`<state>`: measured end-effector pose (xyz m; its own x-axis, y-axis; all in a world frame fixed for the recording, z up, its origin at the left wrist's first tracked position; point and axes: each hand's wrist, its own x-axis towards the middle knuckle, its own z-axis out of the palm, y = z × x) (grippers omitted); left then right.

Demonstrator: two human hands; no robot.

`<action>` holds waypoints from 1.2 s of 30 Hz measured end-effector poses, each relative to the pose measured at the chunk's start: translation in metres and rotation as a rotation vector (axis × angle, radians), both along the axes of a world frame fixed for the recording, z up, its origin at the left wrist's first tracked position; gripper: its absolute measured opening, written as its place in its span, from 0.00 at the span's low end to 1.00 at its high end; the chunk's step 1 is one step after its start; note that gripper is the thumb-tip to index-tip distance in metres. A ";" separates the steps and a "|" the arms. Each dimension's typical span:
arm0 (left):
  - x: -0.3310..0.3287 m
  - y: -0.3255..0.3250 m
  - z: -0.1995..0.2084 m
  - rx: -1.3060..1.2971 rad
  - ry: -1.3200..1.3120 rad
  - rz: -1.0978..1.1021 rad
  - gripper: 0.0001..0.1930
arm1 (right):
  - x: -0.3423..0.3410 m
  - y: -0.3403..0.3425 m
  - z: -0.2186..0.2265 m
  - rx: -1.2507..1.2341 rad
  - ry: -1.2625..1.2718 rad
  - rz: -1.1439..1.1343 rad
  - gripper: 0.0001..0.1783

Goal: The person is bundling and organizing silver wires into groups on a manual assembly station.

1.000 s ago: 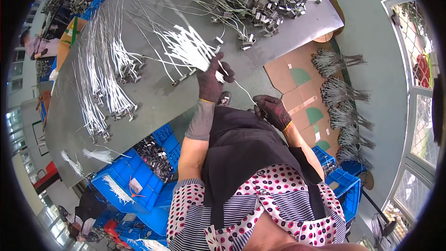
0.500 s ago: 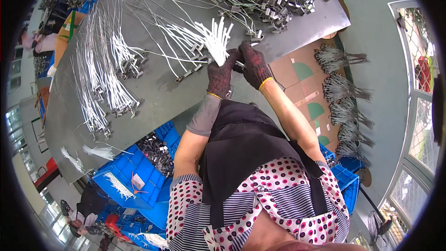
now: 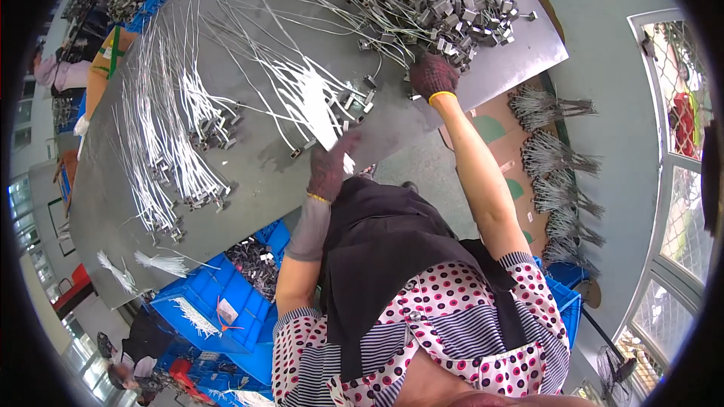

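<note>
My left hand (image 3: 329, 168), in a dark knitted glove with a yellow cuff, is closed round a bundle of white sleeves (image 3: 318, 111) near the table's edge. Beyond it, wires with white sleeves and small metal ends (image 3: 290, 94) lie fanned out on the metal table. My right hand (image 3: 435, 77), gloved alike, is at the near side of a heap of wires with block-shaped metal ends (image 3: 452, 7). Its fingers are curled down; what they grip is hidden under the glove.
More sleeved wires (image 3: 192, 192) lie in rows on the left of the grey table (image 3: 249, 181). Blue crates (image 3: 204, 298) stand below its near edge. At the right, wire bundles (image 3: 554, 151) lie beside cardboard (image 3: 490, 124). Another person (image 3: 68, 75) is at the far left.
My hands have moved apart. My left hand has drawn down and left with the white sleeves, while my right hand has gone up and right to the heap.
</note>
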<state>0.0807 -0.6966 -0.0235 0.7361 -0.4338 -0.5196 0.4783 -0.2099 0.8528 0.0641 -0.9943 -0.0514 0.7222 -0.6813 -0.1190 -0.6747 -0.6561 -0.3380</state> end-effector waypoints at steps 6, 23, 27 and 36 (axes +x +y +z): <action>-0.054 0.039 0.010 -0.029 0.110 -0.602 0.13 | 0.003 -0.008 -0.034 -0.072 0.007 0.466 0.17; -0.052 -0.082 -0.012 -0.314 0.289 -0.011 0.16 | -0.143 0.044 0.060 0.938 -0.369 -0.022 0.22; -0.067 -0.124 -0.044 -0.342 0.419 -0.009 0.15 | -0.227 0.073 0.052 1.021 -0.355 -0.014 0.22; -0.086 -0.134 -0.084 -0.600 0.604 0.040 0.14 | -0.469 0.153 -0.035 0.899 -0.091 -0.375 0.15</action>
